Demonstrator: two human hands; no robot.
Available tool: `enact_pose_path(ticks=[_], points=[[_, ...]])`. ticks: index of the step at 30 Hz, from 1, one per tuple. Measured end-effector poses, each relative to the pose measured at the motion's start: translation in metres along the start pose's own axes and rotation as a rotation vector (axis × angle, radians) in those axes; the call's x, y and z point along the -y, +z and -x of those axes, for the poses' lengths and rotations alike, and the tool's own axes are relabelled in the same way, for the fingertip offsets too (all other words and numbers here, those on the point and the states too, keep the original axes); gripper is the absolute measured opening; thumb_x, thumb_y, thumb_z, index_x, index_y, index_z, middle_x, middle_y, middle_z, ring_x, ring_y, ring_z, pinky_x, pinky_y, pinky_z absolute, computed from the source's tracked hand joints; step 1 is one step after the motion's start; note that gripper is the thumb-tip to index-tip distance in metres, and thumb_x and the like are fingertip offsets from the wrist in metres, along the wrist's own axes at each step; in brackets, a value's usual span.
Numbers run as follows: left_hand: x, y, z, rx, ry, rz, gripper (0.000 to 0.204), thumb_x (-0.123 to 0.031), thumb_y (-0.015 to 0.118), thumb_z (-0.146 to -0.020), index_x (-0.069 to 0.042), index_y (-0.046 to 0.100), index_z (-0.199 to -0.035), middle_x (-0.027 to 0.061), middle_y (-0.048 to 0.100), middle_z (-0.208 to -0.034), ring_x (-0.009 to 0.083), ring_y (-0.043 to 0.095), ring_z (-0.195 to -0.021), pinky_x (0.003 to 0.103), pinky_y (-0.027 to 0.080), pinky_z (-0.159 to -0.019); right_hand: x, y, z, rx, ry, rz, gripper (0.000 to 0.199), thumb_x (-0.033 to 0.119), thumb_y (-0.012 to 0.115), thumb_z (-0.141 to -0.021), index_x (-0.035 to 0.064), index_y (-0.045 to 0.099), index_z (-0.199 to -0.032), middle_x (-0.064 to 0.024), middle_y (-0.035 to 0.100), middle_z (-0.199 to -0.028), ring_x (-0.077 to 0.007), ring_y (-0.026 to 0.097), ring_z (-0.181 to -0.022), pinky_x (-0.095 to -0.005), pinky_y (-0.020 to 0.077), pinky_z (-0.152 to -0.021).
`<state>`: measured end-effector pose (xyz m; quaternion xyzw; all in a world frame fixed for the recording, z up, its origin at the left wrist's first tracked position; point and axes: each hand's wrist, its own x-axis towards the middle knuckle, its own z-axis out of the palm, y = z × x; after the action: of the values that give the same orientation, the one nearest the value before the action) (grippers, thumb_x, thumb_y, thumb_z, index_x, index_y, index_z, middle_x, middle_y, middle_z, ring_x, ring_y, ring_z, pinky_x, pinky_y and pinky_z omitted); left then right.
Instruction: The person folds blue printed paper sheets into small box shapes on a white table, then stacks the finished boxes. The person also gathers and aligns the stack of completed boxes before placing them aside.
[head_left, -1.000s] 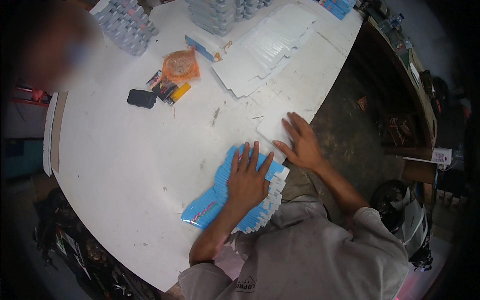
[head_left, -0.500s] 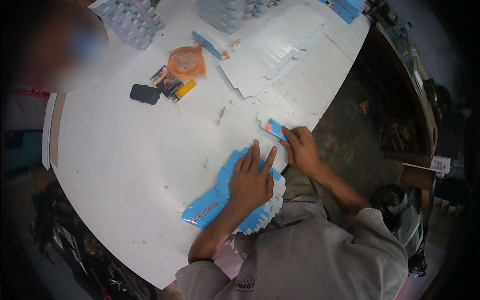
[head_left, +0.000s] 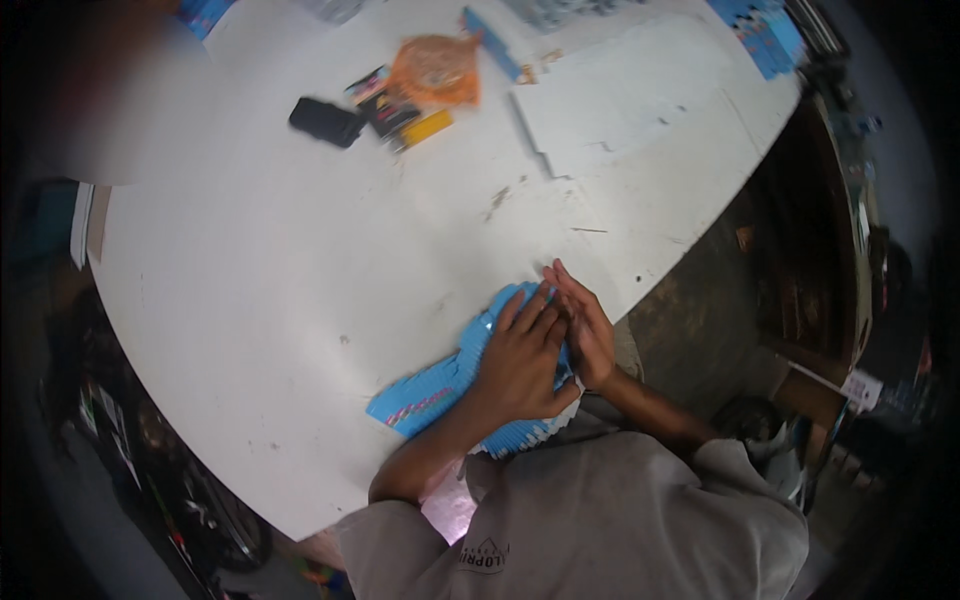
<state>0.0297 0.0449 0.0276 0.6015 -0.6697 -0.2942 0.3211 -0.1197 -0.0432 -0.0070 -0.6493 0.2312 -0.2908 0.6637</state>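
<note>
A curved, overlapping fan of blue folded cartons with white flaps (head_left: pixel 418 394) lies near the table's front edge. My left hand (head_left: pixel 522 362) rests flat over its upper end, fingers stretched out. Against the fan's right end stands my right hand (head_left: pixel 590 335), turned on its side with its fingers straight and its fingertips meeting those of the left. Nothing shows in the right hand; whatever lies between the two palms is hidden.
On the white table (head_left: pixel 250 300) beyond my hands are a black phone-like case (head_left: pixel 326 121), a yellow lighter (head_left: pixel 427 129), a dark small pack (head_left: pixel 388 114), an orange plastic bag (head_left: pixel 437 70) and flat white sheets (head_left: pixel 620 105). More blue cartons (head_left: pixel 765 42) lie far right.
My right hand has come down and left to the fan's end. The small blue carton it held is no longer visible. The view has shifted, and my left hand stays on the cartons.
</note>
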Motion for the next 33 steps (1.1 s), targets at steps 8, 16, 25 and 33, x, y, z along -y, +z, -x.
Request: enact_pose_path(ticks=[8,16,25,33], points=[[0.034,0.016,0.006,-0.852,-0.174,0.879,0.031,-0.014,0.058,-0.083,0.002,0.055,-0.109,0.0211,0.057,-0.114,0.0307,0.055,-0.106,0.044,0.047,-0.098,0.024,0.034,-0.01,0.636,-0.039,1.15,0.111,0.074,0.074,-0.076,0.0046,0.043,-0.157,-0.0332,0.02,-0.168,-0.0552,0.013,-0.157,-0.0805,0.0089,-0.116],[0.026,0.015,0.019,-0.649,-0.147,0.367,0.058,-0.039,0.055,-0.096,0.003,0.054,-0.135,0.0319,0.049,-0.145,0.0456,0.044,-0.141,0.064,0.019,-0.121,0.018,0.029,-0.017,0.62,-0.048,1.177,0.099,0.064,0.073,-0.08,0.0064,0.047,-0.156,-0.0321,0.024,-0.166,-0.0528,0.018,-0.156,-0.0778,0.0102,-0.118],[-0.027,0.071,0.078,-0.503,-0.585,-0.214,0.101,-0.072,0.047,-0.097,0.004,0.031,-0.161,0.0357,0.025,-0.166,0.0552,0.018,-0.156,0.074,0.004,-0.121,0.02,0.039,-0.012,0.613,-0.158,1.362,0.083,0.055,0.064,-0.09,0.0163,0.043,-0.16,-0.0323,0.024,-0.167,-0.0542,0.018,-0.156,-0.0763,0.0114,-0.119],[-0.046,0.018,0.115,-0.433,-0.749,-0.367,0.107,-0.059,0.072,-0.088,0.002,0.027,-0.164,0.0358,0.014,-0.17,0.0572,0.007,-0.157,0.076,-0.001,-0.12,0.019,0.036,-0.013,0.515,-0.209,1.067,0.089,0.056,0.072,-0.088,0.0127,0.042,-0.161,-0.036,0.025,-0.164,-0.0569,0.02,-0.153,-0.0816,0.0113,-0.114]])
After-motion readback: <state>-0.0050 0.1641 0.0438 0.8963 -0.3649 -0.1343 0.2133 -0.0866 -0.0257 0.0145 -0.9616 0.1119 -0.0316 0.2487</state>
